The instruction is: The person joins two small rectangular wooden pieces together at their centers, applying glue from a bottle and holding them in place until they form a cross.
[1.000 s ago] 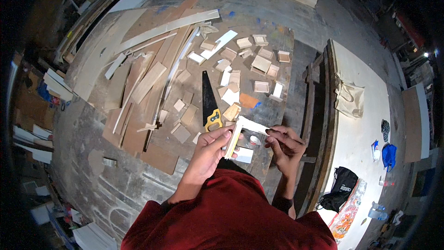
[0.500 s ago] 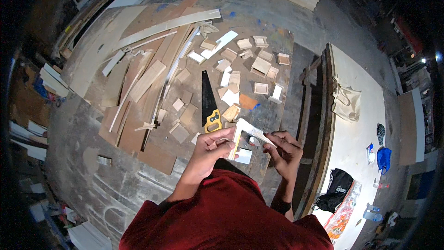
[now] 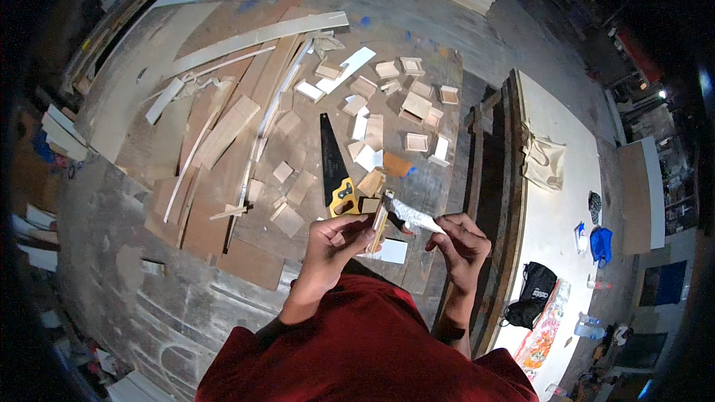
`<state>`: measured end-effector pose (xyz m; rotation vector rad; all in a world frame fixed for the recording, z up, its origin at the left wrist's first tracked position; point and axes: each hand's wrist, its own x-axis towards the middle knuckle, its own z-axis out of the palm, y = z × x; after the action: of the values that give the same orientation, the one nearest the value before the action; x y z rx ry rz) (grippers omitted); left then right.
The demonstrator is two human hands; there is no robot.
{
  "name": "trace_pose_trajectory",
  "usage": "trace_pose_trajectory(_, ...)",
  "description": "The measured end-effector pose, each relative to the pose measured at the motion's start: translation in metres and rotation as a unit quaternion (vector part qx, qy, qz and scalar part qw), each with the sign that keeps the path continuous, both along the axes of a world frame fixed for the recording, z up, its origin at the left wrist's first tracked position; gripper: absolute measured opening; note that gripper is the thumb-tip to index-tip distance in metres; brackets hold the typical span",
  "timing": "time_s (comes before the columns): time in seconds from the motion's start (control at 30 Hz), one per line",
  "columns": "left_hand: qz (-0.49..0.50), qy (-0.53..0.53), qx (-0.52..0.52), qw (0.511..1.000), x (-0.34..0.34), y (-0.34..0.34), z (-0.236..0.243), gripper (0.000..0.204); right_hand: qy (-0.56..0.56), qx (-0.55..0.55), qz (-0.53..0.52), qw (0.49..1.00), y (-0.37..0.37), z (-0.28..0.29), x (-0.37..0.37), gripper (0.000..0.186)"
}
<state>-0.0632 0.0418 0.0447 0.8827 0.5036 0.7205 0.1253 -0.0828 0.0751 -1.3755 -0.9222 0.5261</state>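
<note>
Wood strip held between two hands over a littered floor

Wood strip [image 3: 378, 225], thin and pale, stands nearly upright in the left hand [image 3: 339, 242], whose fingers [image 3: 350, 225] are curled shut around its lower part. Its top end rises clear above the knuckles. The right hand [image 3: 460, 246] is just beside it, fingers pinched closed on a whitish crumpled sheet [image 3: 414, 216] whose far end reaches the upper part of the strip; whether the sheet actually touches the wood cannot be told. Both hands hover above the concrete floor [image 3: 149, 283], close in front of the red-sleeved body.

Directly beyond the hands lies a handsaw [image 3: 333, 160] with a yellow and black handle, blade pointing away, and a flat white offcut [image 3: 391, 251] sits under the hands. Small wooden blocks [image 3: 415, 106] are scattered further out, and long boards [image 3: 223, 134] fan out to the left. On the right a long white panel [image 3: 555, 208] runs along a dark raised edge, near the right elbow, with a black bag [image 3: 532, 294] resting at its near end. Open floor lies at the lower left, free of scraps.
</note>
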Motion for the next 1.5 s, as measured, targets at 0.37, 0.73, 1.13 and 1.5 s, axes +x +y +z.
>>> trace_pose_trajectory(0.37,-0.047,0.070,-0.005,0.996,-0.041,0.046,-0.007,0.024,-0.034,-0.072,0.027,0.996,0.025,-0.007,-0.036,0.020)
trace_pose_trajectory(0.73,-0.041,0.056,-0.039,0.997,-0.054,0.052,-0.010,0.026,-0.020,-0.080,0.044,0.996,0.044,-0.018,-0.052,0.021)
trace_pose_trajectory(1.13,-0.005,0.046,-0.014,0.999,-0.027,0.013,0.006,0.024,0.035,-0.048,0.068,0.996,0.012,-0.008,-0.020,0.023)
trace_pose_trajectory(1.5,0.014,0.037,-0.004,0.999,0.029,-0.051,0.023,0.024,0.011,0.013,0.044,0.999,-0.046,-0.007,0.034,0.023)
